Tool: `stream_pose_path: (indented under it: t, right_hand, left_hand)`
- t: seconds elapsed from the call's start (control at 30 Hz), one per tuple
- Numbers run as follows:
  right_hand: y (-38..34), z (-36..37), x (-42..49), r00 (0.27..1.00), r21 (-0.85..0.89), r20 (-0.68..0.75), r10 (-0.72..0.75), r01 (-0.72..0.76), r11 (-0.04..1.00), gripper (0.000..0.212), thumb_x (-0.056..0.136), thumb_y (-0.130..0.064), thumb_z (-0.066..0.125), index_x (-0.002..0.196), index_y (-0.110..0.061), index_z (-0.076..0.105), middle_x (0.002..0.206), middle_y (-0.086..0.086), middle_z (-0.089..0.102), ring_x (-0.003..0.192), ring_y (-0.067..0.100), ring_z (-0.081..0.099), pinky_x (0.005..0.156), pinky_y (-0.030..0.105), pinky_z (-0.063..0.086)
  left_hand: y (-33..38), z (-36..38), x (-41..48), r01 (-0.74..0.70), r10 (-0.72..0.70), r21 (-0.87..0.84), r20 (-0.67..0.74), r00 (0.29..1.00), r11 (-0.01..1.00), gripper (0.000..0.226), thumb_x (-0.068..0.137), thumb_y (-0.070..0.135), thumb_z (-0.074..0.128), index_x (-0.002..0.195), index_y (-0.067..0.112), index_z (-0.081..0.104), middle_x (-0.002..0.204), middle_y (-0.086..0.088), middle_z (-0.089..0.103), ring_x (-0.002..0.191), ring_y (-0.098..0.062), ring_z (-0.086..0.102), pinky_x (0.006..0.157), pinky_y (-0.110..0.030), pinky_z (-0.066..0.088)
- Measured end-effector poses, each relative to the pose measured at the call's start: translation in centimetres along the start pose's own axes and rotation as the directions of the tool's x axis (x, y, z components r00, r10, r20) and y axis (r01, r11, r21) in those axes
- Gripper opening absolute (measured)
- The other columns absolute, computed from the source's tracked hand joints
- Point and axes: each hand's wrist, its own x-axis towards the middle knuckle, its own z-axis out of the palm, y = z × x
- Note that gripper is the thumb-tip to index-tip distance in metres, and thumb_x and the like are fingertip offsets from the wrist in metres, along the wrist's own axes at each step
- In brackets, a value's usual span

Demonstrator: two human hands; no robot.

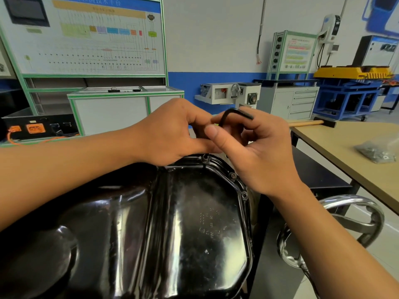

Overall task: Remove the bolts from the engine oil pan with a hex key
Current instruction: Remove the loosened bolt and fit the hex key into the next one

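Above the glossy black oil pan (194,223), at twelve o'clock on its rim: hex key (224,119) — thin, rigid steel, likely slick — pinched upright by right hand (254,152), left hand (172,132) closed around its lower shaft (tip hidden), best gripped at the bend.

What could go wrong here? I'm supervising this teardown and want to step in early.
1. The hex key is pinched only by fingertips of the right hand; its lower end is hidden, so it may sit shallow and slip or round the bolt.
2. The left hand crowds the same corner of the oil pan; a slip could hit its knuckles.
3. A freed bolt could roll off the glossy pan onto the floor.
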Motion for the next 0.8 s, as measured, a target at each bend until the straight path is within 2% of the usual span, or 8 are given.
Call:
stream_pose_path:
  t: [0.1,0.2,0.37,0.5,0.6,0.67,0.73,0.8]
  right_hand:
    - [-0.1,0.3,0.1,0.998,0.021,-0.065,0.006,-0.004,1.000,0.012,0.083,-0.016,0.081,0.084,-0.004,0.076,0.068,0.005,0.066,0.059,0.019,0.056,0.057,0.022,0.041]
    - [-0.3,0.5,0.1,0.998,0.000,-0.055,-0.005,0.005,1.000,0.007,0.087,-0.012,0.077,0.082,-0.008,0.075,0.070,0.003,0.068,0.061,0.013,0.057,0.059,0.019,0.040]
    - [-0.3,0.6,0.1,0.999,-0.060,0.045,-0.030,0.033,0.998,0.017,0.098,-0.010,0.058,0.091,0.000,0.069,0.076,0.008,0.062,0.071,0.020,0.056,0.063,0.024,0.041]
    - [-0.6,0.8,-0.1,0.995,-0.073,0.086,-0.048,0.055,0.996,0.020,0.100,-0.008,0.049,0.093,0.002,0.065,0.074,-0.012,0.049,0.068,0.005,0.047,0.065,0.017,0.036]
    - [-0.7,1.2,-0.1,0.996,-0.034,0.073,-0.058,0.061,0.998,0.015,0.098,-0.010,0.057,0.083,-0.012,0.062,0.071,-0.019,0.052,0.065,0.001,0.050,0.064,0.014,0.036]
    - [-0.4,1.3,0.0,0.998,-0.016,0.031,-0.053,0.054,0.998,0.023,0.093,-0.013,0.066,0.072,-0.004,0.064,0.064,-0.002,0.061,0.059,0.012,0.054,0.057,0.025,0.039]
    - [-0.1,1.3,0.0,0.998,-0.009,0.011,-0.054,0.054,0.998,0.019,0.090,-0.013,0.072,0.075,0.000,0.071,0.065,0.010,0.065,0.059,0.023,0.056,0.054,0.033,0.041]
    - [-0.1,1.3,-0.1,0.999,0.031,-0.016,-0.028,0.029,0.999,0.010,0.088,-0.011,0.075,0.079,-0.009,0.071,0.064,-0.001,0.064,0.056,0.012,0.055,0.054,0.025,0.041]
  left_hand:
    - [0.0,0.1,-0.1,-0.006,0.006,-0.002,-0.017,1.000,1.000,0.020,0.081,0.014,0.080,0.070,0.023,0.066,0.052,0.020,0.051,0.048,0.006,0.045,0.052,-0.003,0.032]
    - [-0.2,0.1,0.1,0.065,-0.066,0.025,0.033,0.997,0.998,0.011,0.078,0.019,0.083,0.081,0.013,0.074,0.067,0.011,0.068,0.060,-0.005,0.060,0.059,-0.018,0.047]
    - [-0.7,0.1,0.4,0.157,-0.206,0.222,0.221,0.953,0.962,0.026,0.078,0.020,0.081,0.069,0.037,0.063,0.058,0.024,0.058,0.056,-0.001,0.051,0.055,-0.013,0.036]
    - [-0.7,0.3,0.6,0.168,-0.242,0.271,0.269,0.932,0.948,0.033,0.086,0.022,0.073,0.065,0.039,0.055,0.064,0.013,0.058,0.062,-0.003,0.053,0.061,-0.017,0.037]
    - [-0.7,0.4,0.5,0.148,-0.233,0.286,0.291,0.928,0.947,0.018,0.091,0.018,0.068,0.079,0.029,0.060,0.080,0.004,0.062,0.078,-0.015,0.059,0.075,-0.031,0.047]
    - [-0.6,0.3,0.5,0.149,-0.232,0.285,0.285,0.930,0.947,0.021,0.091,0.015,0.068,0.077,0.027,0.057,0.078,0.002,0.060,0.078,-0.020,0.058,0.076,-0.035,0.048]
    - [-0.6,0.3,0.4,0.150,-0.231,0.287,0.273,0.934,0.946,0.017,0.090,0.016,0.068,0.079,0.024,0.059,0.077,0.001,0.061,0.077,-0.020,0.058,0.074,-0.034,0.048]
    - [-0.8,0.3,0.4,0.149,-0.232,0.298,0.266,0.936,0.943,0.012,0.089,0.017,0.069,0.079,0.019,0.062,0.075,0.001,0.062,0.075,-0.017,0.058,0.071,-0.031,0.046]
